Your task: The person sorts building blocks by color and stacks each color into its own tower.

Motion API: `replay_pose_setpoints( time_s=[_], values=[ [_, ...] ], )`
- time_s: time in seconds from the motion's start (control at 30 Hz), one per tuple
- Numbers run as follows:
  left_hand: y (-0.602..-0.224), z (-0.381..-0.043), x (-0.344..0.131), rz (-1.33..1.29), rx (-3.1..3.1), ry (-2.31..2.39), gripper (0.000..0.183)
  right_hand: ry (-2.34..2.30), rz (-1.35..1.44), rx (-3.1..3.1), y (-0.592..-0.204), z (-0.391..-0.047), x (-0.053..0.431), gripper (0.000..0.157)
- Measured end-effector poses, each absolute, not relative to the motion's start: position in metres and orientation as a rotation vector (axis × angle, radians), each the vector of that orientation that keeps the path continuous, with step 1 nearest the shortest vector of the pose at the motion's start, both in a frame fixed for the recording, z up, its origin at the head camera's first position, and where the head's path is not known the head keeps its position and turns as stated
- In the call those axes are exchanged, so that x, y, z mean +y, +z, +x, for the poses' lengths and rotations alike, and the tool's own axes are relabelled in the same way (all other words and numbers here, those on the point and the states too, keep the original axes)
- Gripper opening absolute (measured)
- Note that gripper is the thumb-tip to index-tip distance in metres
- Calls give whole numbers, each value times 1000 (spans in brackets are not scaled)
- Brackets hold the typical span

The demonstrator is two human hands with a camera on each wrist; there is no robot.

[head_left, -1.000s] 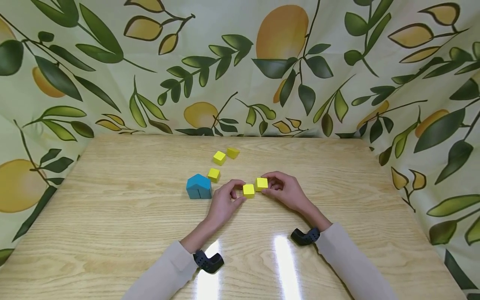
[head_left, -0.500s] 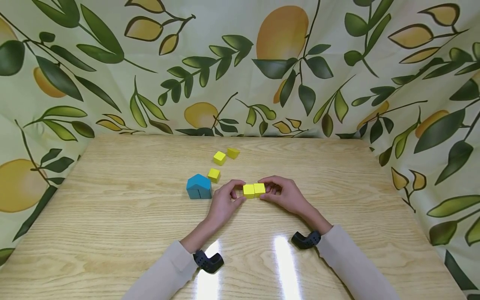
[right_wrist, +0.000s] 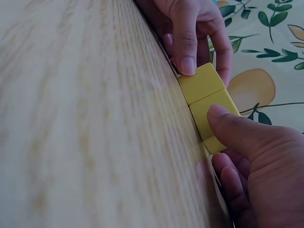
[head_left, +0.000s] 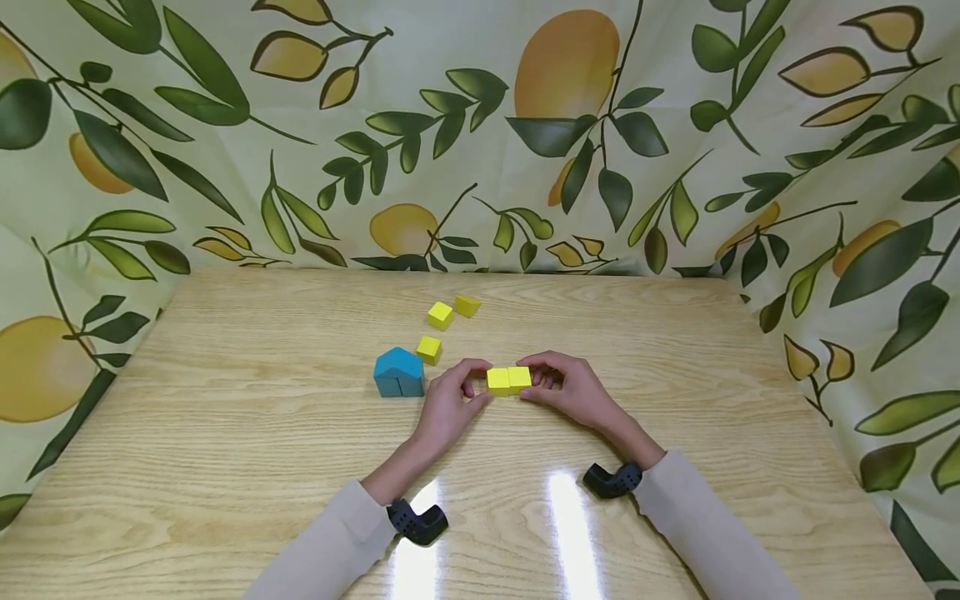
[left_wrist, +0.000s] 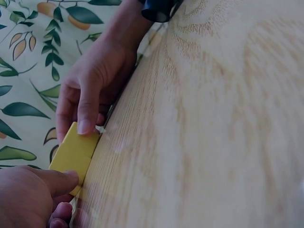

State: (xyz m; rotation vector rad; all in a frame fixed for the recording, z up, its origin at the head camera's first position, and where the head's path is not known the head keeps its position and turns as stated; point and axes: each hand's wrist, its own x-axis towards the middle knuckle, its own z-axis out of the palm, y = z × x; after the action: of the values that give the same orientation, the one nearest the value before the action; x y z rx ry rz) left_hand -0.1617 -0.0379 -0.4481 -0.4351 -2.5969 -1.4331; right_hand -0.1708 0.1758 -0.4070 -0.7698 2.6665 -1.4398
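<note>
Two yellow cubes stand side by side on the wooden table, their faces touching. My left hand (head_left: 447, 404) pinches the left yellow cube (head_left: 498, 382) between thumb and fingers. The right yellow cube (head_left: 520, 379) is pinched the same way by my right hand (head_left: 567, 386). In the right wrist view a thin seam shows between the left cube (right_wrist: 202, 83) and the right cube (right_wrist: 209, 116). Just left of my left hand stands a small blue house shape (head_left: 399, 373), made of a roof-shaped top over two blocks.
Behind the blue shape sits another yellow cube (head_left: 429, 350). Farther back lie one more yellow cube (head_left: 440, 315) and a yellow wedge-shaped block (head_left: 467, 306). A leaf-and-fruit patterned cloth (head_left: 480, 167) hangs behind the table (head_left: 285, 467) and along its sides.
My right hand has brought its cube slightly left and toward me, up against the left cube. Over the last half second both hands hold nearly still.
</note>
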Motion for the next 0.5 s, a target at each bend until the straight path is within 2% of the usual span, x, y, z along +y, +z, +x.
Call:
replay_pose_setpoints(
  time_s=[0.5],
  values=[
    [-447,-162,-38,-438,-2602,-1439,39,-1423,-765,2672,-408,-171,176,36]
  ],
)
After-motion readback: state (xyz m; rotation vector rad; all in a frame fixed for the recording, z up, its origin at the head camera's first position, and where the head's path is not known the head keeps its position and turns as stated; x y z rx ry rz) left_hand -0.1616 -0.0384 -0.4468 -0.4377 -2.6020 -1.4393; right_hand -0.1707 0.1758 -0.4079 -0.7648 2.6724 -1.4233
